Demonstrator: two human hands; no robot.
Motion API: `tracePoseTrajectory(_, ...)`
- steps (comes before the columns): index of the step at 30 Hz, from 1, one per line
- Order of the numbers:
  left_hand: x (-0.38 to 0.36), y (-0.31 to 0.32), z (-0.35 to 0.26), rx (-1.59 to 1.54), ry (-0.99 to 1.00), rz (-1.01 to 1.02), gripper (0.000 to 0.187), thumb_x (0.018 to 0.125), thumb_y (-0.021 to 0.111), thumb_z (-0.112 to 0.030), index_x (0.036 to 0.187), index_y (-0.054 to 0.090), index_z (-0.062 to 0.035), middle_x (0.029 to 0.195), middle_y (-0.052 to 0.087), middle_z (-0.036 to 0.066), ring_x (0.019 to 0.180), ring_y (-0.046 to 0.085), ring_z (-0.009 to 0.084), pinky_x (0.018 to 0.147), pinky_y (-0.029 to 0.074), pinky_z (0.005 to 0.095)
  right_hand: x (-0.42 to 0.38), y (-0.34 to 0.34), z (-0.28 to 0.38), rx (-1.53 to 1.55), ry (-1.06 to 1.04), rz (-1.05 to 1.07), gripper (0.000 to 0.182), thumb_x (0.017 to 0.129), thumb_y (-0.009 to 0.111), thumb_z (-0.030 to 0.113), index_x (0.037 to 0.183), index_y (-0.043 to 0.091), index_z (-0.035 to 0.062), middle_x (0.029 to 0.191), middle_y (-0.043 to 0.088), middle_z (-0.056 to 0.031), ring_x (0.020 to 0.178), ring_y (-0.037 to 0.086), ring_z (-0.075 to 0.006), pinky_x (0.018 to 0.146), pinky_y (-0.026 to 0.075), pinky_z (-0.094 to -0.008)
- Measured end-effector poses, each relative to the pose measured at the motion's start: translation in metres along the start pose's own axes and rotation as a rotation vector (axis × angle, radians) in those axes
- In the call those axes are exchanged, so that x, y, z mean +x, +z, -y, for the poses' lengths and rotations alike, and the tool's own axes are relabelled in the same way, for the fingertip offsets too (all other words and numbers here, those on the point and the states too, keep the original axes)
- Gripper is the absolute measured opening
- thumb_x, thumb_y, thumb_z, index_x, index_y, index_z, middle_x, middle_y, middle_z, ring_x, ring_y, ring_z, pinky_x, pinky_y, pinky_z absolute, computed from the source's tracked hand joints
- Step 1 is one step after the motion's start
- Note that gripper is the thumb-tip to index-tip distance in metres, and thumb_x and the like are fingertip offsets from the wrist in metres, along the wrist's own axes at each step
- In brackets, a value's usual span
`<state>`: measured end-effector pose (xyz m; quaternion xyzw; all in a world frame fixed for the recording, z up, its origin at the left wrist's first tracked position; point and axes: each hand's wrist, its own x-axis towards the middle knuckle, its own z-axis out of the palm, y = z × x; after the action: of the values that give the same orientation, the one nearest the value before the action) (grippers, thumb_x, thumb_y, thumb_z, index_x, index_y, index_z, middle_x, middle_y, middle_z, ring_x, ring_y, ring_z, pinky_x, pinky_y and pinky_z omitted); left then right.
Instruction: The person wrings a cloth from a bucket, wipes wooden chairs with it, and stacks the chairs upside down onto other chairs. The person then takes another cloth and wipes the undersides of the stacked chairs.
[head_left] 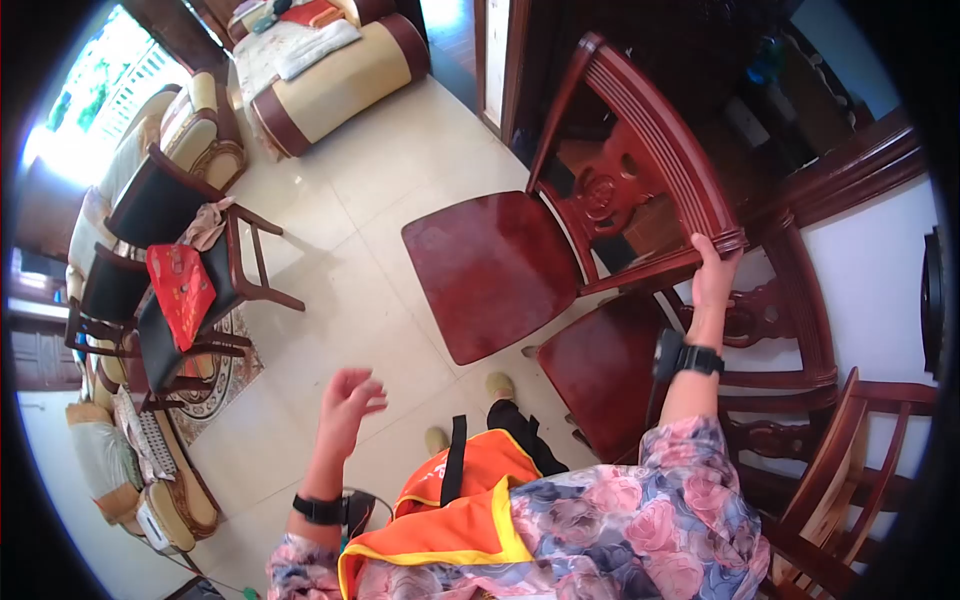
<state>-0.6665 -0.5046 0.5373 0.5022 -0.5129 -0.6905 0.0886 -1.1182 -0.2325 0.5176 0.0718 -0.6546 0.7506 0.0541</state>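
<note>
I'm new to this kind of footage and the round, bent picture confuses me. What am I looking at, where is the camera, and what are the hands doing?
There is no machine here: a person wears one camera on the head, looking forward and down, and its wide lens bends the room into a circle. The floral sleeves and orange vest at the bottom belong to the wearer. The right hand has its grip on the top corner of the backrest of a red wooden chair, which is tilted. The left hand is open in the air above the tiled floor, holding nothing. More red chairs stand at the right near the wall. Farther left are dark chairs, one with a red cloth on it, and cream sofas.
</note>
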Motion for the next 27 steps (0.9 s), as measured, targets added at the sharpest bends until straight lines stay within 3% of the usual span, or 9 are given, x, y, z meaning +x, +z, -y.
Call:
tracePoseTrajectory(4,0.033,0.072,-0.105,-0.047,0.271,0.232,0.04,0.085,0.056,-0.015,0.12,0.04,-0.004,0.108,0.051,0.015,0.095,0.057,0.0261,0.073,0.053,0.0394,-0.09,0.07,0.059,-0.095,-0.068,0.099,0.058,0.071,0.072,0.01,0.117,0.037,0.0033,0.104,0.049,-0.0056,0.093,0.049,-0.0146,0.084,0.041,-0.0293)
tracePoseTrajectory(8,0.048,0.11,-0.189,-0.018,0.299,0.293,0.069,0.08,0.06,-0.042,0.129,0.032,-0.0025,0.119,0.045,0.017,0.109,0.049,0.0308,0.076,0.049,0.0429,-0.187,0.135,0.105,0.041,0.041,0.234,0.052,0.073,0.068,0.004,0.114,0.036,0.0041,0.098,0.05,-0.0056,0.076,0.052,-0.01,0.067,0.046,-0.0252)
tracePoseTrajectory(11,0.035,0.1,-0.209,0.12,0.328,0.265,0.083,0.074,0.064,-0.049,0.13,0.029,0.0014,0.12,0.043,0.017,0.112,0.044,0.0328,0.075,0.049,0.0403,-0.256,0.169,0.095,-0.082,-0.257,0.379,0.059,0.064,0.072,0.006,0.114,0.04,0.0051,0.105,0.046,-0.0121,0.097,0.048,-0.0274,0.085,0.038,-0.0413)
tracePoseTrajectory(15,0.018,0.014,-0.195,-0.02,0.356,0.341,0.041,0.079,0.056,-0.014,0.116,0.046,-0.0002,0.105,0.056,0.01,0.087,0.059,0.0186,0.077,0.05,0.0304,-0.304,0.197,0.109,0.041,-0.515,0.938,0.063,0.062,0.072,0.011,0.118,0.043,0.0088,0.112,0.044,-0.0127,0.11,0.04,-0.0335,0.093,0.031,-0.0473)
tracePoseTrajectory(17,-0.011,-0.031,-0.176,-0.085,0.318,0.117,0.033,0.074,0.052,-0.007,0.106,0.054,-0.0019,0.095,0.059,0.006,0.086,0.058,0.0151,0.077,0.048,0.027,-0.307,0.194,0.085,0.096,-0.227,1.2,0.05,0.069,0.071,0.016,0.114,0.052,0.0144,0.115,0.048,-0.0105,0.114,0.041,-0.0278,0.094,0.035,-0.0417)
tracePoseTrajectory(19,-0.035,-0.078,-0.148,-0.07,0.301,-0.012,0.041,0.076,0.051,-0.005,0.117,0.046,-0.001,0.107,0.056,0.01,0.093,0.057,0.0196,0.082,0.048,0.0318,-0.306,0.192,0.023,0.138,0.446,1.005,0.041,0.077,0.067,0.021,0.112,0.052,0.0083,0.1,0.057,-0.0091,0.087,0.058,-0.017,0.074,0.049,-0.0301)
tracePoseTrajectory(21,-0.056,-0.107,-0.115,-0.174,0.265,-0.124,0.045,0.077,0.05,-0.004,0.121,0.043,-0.0006,0.109,0.055,0.01,0.096,0.056,0.0199,0.084,0.047,0.0326,-0.292,0.183,-0.068,-0.361,0.423,0.686,0.049,0.076,0.067,0.029,0.112,0.049,0.0009,0.098,0.061,-0.013,0.086,0.06,-0.0188,0.075,0.05,-0.0308)
tracePoseTrajectory(25,-0.076,-0.165,-0.081,-0.173,0.227,-0.231,0.048,0.079,0.05,-0.004,0.126,0.04,-0.0013,0.115,0.053,0.01,0.102,0.053,0.0205,0.087,0.044,0.033,-0.283,0.192,-0.187,-0.784,0.375,0.719,0.07,0.077,0.063,0.044,0.123,0.04,-0.004,0.118,0.051,-0.0235,0.104,0.054,-0.0333,0.092,0.042,-0.0378)
tracePoseTrajectory(27,-0.086,-0.184,-0.064,-0.109,0.151,-0.326,0.049,0.081,0.05,-0.003,0.128,0.039,-0.0013,0.121,0.05,0.01,0.108,0.05,0.0211,0.092,0.04,0.0332,-0.285,0.218,-0.216,-0.83,0.638,0.796,0.071,0.075,0.063,0.044,0.123,0.04,-0.0031,0.117,0.051,-0.024,0.107,0.051,-0.0362,0.094,0.04,-0.0393)
